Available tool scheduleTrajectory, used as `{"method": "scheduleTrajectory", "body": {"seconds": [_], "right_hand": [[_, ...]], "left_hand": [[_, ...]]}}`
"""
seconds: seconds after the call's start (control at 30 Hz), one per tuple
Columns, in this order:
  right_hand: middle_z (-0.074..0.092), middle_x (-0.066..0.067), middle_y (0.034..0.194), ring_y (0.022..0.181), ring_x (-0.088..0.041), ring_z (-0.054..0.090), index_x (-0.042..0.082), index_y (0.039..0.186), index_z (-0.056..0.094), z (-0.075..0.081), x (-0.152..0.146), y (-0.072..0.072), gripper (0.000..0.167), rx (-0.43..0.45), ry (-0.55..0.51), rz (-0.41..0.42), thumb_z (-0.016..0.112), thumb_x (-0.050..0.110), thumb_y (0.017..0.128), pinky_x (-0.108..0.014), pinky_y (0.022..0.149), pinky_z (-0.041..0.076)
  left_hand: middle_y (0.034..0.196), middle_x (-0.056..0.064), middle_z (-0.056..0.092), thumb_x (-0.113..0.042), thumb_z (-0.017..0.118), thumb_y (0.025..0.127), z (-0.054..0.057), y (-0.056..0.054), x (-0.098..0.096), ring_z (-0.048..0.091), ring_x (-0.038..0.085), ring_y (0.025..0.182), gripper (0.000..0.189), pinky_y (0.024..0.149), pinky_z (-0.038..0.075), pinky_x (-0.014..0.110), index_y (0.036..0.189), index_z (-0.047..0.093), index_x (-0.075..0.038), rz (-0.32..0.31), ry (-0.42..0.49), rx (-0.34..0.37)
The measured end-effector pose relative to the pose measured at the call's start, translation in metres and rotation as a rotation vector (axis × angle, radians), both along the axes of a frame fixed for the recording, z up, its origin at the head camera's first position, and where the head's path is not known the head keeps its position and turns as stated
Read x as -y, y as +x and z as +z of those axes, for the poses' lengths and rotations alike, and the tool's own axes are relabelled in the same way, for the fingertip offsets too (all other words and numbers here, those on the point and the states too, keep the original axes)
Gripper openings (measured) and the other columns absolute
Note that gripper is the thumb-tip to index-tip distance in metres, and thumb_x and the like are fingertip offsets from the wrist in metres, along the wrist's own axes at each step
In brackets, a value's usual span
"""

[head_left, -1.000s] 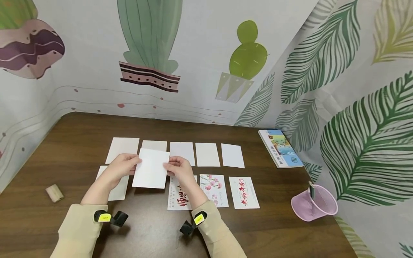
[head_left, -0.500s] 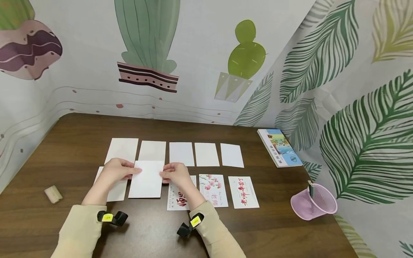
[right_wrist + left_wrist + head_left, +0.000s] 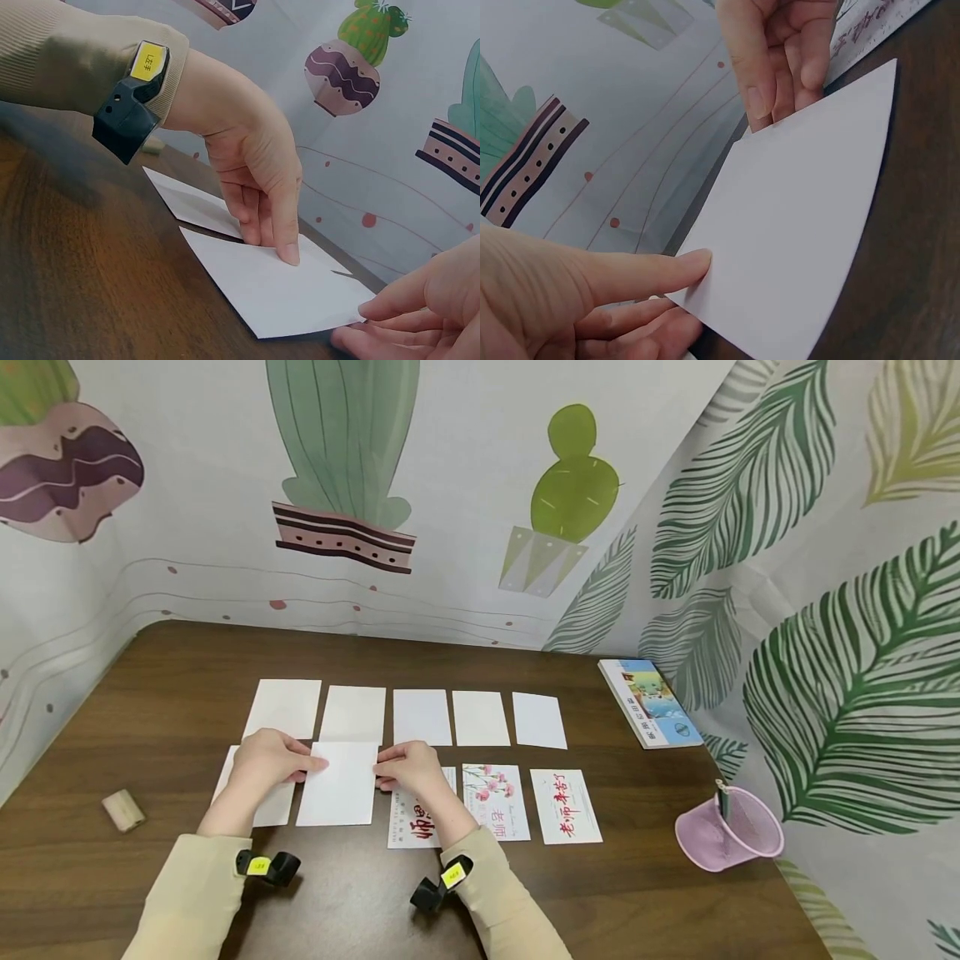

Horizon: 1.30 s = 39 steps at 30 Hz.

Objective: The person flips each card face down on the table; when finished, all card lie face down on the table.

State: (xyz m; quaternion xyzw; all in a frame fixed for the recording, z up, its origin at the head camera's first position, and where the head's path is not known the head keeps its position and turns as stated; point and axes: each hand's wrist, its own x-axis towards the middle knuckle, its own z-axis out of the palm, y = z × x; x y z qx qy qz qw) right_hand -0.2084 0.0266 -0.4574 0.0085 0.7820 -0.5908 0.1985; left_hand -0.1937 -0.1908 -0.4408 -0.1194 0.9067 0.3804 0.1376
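A blank white card (image 3: 338,785) lies low over the near side of the table, between both hands. The left hand (image 3: 268,762) pinches its left edge, thumb (image 3: 694,268) on top and the other fingers underneath. At the right edge, the right hand (image 3: 411,768) pinches the card too, its thumb on the corner in the right wrist view. Partly under the left hand is another blank card (image 3: 276,806). The right hand and wrist cover part of a card with red lettering (image 3: 411,818).
A back row of blank cards (image 3: 482,720) runs across the table. To the right lie a flower card (image 3: 495,802) and a red-lettered card (image 3: 566,806). A book (image 3: 648,703), a pink mesh cup (image 3: 720,835) and a small beige block (image 3: 124,811) stand farther out.
Both hands have brought the white card down and slightly left, toward the table's near side, uncovering the blank card behind it. In the last half second it moved only a little.
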Motion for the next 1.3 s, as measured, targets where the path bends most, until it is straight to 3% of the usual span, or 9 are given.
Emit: {"method": "scheduleTrajectory", "body": {"seconds": [0.33,0.7,1.13,1.3], "right_hand": [[0.073,-0.011,0.081,0.065,-0.012,0.07,-0.004,0.1,0.072,0.001,0.0,0.0,0.015,-0.002,0.055,-0.004,0.069,0.005,0.088,-0.023,0.062,0.058],[0.074,-0.012,0.084,0.067,-0.015,0.071,-0.005,0.103,0.07,0.0,0.0,0.0,0.017,0.002,0.048,-0.001,0.069,0.003,0.088,-0.023,0.063,0.059],[0.073,-0.011,0.083,0.067,-0.015,0.071,-0.004,0.103,0.07,0.006,-0.004,-0.002,0.017,-0.002,0.058,0.024,0.069,0.005,0.088,-0.023,0.063,0.059],[0.073,-0.013,0.087,0.069,-0.017,0.072,-0.004,0.106,0.069,0.012,-0.013,-0.005,0.019,-0.015,0.053,0.034,0.068,0.007,0.09,-0.024,0.065,0.059]], "left_hand": [[0.059,-0.001,0.067,-0.03,0.084,0.073,0.005,0.002,-0.004,0.058,0.013,0.059,0.039,0.055,0.039,0.028,0.093,0.074,0.002,0.017,-0.059,0.003],[0.062,0.002,0.069,-0.029,0.084,0.073,0.003,0.001,-0.007,0.058,0.02,0.067,0.039,0.056,0.041,0.03,0.094,0.074,0.002,0.019,-0.105,0.007],[0.066,0.005,0.07,-0.028,0.086,0.073,0.002,0.0,-0.008,0.061,0.023,0.07,0.039,0.056,0.043,0.032,0.095,0.073,0.001,0.037,-0.086,-0.011],[0.079,0.012,0.074,-0.029,0.084,0.075,-0.001,-0.003,-0.012,0.065,0.018,0.069,0.042,0.059,0.046,0.029,0.1,0.072,0.003,-0.014,-0.013,-0.11]]}}
